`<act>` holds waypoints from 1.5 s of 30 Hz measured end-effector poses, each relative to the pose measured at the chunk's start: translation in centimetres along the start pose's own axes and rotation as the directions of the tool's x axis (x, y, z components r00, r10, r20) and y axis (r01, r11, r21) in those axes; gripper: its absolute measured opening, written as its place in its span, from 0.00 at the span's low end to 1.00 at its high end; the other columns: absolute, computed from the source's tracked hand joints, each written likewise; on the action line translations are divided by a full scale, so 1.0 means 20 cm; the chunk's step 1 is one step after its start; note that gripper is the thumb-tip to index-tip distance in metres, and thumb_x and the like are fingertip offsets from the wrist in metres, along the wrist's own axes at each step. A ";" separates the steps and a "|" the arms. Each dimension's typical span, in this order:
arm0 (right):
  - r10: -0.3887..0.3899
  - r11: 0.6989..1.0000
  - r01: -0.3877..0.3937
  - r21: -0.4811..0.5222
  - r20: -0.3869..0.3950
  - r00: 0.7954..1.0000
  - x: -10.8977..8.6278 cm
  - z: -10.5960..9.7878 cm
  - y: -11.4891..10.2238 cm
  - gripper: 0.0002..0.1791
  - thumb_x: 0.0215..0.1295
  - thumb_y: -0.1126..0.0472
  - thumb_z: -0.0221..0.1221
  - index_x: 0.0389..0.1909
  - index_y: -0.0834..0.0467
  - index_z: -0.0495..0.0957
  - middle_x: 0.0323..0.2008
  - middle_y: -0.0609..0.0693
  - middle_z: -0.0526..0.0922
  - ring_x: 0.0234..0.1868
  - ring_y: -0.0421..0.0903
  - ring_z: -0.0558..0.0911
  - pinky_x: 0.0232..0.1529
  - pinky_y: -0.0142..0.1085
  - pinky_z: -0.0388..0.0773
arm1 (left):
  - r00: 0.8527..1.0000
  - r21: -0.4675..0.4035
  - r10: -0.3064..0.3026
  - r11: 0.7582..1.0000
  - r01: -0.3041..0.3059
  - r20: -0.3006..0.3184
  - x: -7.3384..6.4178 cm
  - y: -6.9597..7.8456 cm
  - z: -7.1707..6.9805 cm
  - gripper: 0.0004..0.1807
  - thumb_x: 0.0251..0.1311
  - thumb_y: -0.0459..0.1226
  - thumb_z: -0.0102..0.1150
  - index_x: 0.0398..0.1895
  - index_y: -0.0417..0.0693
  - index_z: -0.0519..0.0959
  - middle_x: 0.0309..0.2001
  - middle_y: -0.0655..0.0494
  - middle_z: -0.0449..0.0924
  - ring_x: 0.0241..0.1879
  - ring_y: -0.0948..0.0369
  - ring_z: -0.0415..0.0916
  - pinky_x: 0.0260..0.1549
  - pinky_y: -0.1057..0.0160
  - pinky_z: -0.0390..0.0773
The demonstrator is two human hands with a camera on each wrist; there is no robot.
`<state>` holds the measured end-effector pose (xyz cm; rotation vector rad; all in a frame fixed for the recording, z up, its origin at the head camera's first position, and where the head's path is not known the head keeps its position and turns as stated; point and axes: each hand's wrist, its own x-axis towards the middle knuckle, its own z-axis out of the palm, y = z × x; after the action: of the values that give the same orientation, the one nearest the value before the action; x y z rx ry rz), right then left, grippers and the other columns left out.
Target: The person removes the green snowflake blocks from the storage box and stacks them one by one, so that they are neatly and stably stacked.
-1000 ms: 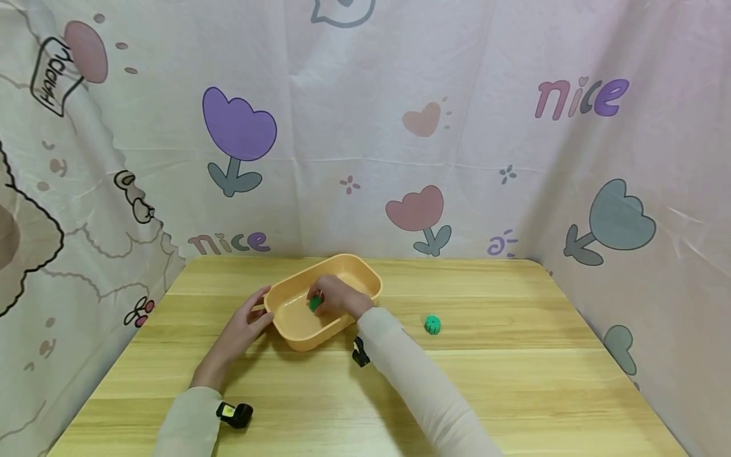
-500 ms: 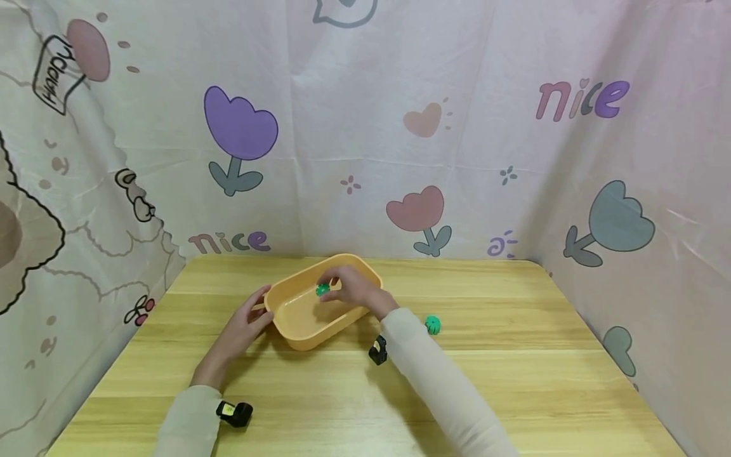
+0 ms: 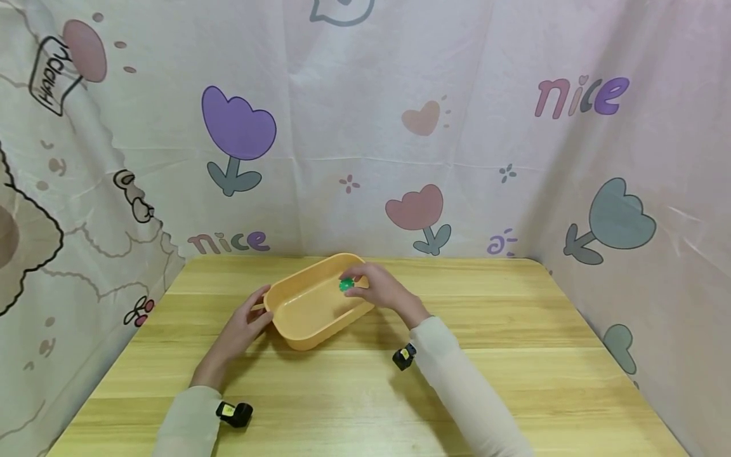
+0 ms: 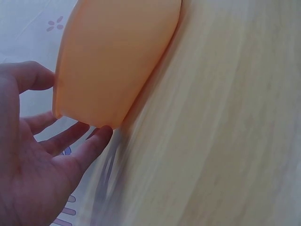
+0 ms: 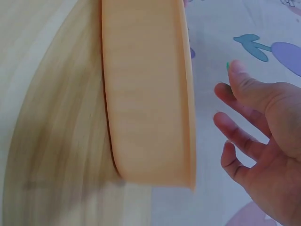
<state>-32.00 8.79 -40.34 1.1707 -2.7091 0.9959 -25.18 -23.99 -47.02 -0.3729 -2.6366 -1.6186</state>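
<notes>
A yellow-orange plastic tray (image 3: 311, 311) with rounded corners lies at a slant on the table. My left hand (image 3: 242, 330) holds its left end, thumb and fingers against the rim and end wall; in the left wrist view the fingers touch the tray's end (image 4: 108, 70). Above the tray's right part, my right hand (image 3: 379, 287) pinches a small green ribbed ball (image 3: 346, 284) between thumb and fingers. From the right wrist only a sliver of green shows by the thumb of the right hand (image 5: 263, 117), beside the tray's long wall (image 5: 146, 94).
The wooden table (image 3: 514, 355) extends to both sides and toward the front. A patterned cloth (image 3: 342, 127) hangs behind and at both sides. Each sleeve carries a small black wrist camera (image 3: 235, 414).
My right hand has moved right and slightly up inside the tray, carrying the green ball. The second green ball on the table is now hidden behind the right forearm. My left hand stays put.
</notes>
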 end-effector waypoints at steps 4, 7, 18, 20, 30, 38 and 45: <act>-0.021 1.000 0.021 -0.021 -0.009 1.000 -0.07 -0.04 0.01 0.18 0.66 0.63 0.68 0.56 0.62 0.84 0.52 0.54 0.89 0.50 0.49 0.84 0.58 0.44 0.81 | 1.000 0.002 0.005 1.000 -0.005 -0.002 0.00 0.00 0.00 0.35 0.76 0.35 0.53 0.81 0.39 0.53 0.71 0.29 0.64 0.67 0.31 0.70 0.52 0.82 0.68; -0.053 0.998 0.052 -0.038 -0.018 0.998 -0.13 -0.06 0.02 0.19 0.67 0.64 0.67 0.58 0.64 0.83 0.53 0.56 0.89 0.52 0.50 0.85 0.60 0.46 0.81 | 1.000 -0.007 0.008 1.000 -0.008 -0.002 0.00 0.00 0.00 0.36 0.76 0.35 0.53 0.81 0.38 0.53 0.71 0.29 0.64 0.67 0.31 0.70 0.51 0.82 0.68; 0.041 0.998 -0.045 -0.036 -0.098 0.994 -0.33 -0.17 0.06 0.18 0.63 0.63 0.70 0.53 0.62 0.84 0.50 0.54 0.88 0.55 0.52 0.84 0.60 0.49 0.80 | 1.000 0.004 0.009 1.000 -0.009 0.002 0.00 0.00 0.00 0.36 0.76 0.35 0.53 0.82 0.39 0.53 0.71 0.29 0.64 0.67 0.31 0.71 0.51 0.82 0.69; 0.071 0.997 -0.075 -0.028 -0.109 0.992 -0.38 -0.19 0.08 0.18 0.63 0.62 0.71 0.53 0.61 0.85 0.51 0.53 0.88 0.55 0.53 0.83 0.58 0.50 0.81 | 1.000 0.001 0.004 1.000 -0.005 0.003 0.00 0.00 0.00 0.35 0.76 0.36 0.52 0.82 0.40 0.53 0.71 0.29 0.64 0.68 0.31 0.70 0.51 0.82 0.68; 0.203 0.979 -0.205 -0.002 -0.112 0.973 -0.60 -0.27 0.20 0.19 0.61 0.60 0.73 0.52 0.59 0.85 0.50 0.51 0.88 0.53 0.56 0.83 0.51 0.50 0.79 | 1.000 -0.003 0.031 1.000 -0.031 -0.004 0.01 -0.01 0.01 0.35 0.76 0.34 0.52 0.81 0.38 0.53 0.71 0.28 0.63 0.67 0.30 0.69 0.52 0.84 0.66; 0.222 0.974 -0.219 0.050 -0.080 0.972 -0.72 -0.27 0.29 0.19 0.64 0.62 0.70 0.55 0.59 0.84 0.49 0.51 0.88 0.52 0.51 0.82 0.50 0.44 0.79 | 1.000 -0.002 0.025 1.000 -0.025 -0.009 0.00 0.00 0.01 0.35 0.76 0.34 0.53 0.81 0.38 0.54 0.71 0.29 0.64 0.67 0.31 0.70 0.53 0.85 0.65; 0.233 0.970 -0.229 0.079 -0.047 0.971 -0.76 -0.28 0.35 0.18 0.66 0.64 0.68 0.56 0.61 0.83 0.52 0.53 0.87 0.54 0.53 0.82 0.52 0.48 0.81 | 1.000 -0.007 0.016 1.000 -0.016 -0.007 -0.01 0.01 0.01 0.36 0.75 0.34 0.54 0.81 0.38 0.53 0.71 0.29 0.64 0.67 0.31 0.70 0.52 0.85 0.65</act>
<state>-26.83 25.34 -43.73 0.8344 -2.8342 1.1432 -25.00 -23.81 -46.95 -0.3872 -2.6169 -1.6219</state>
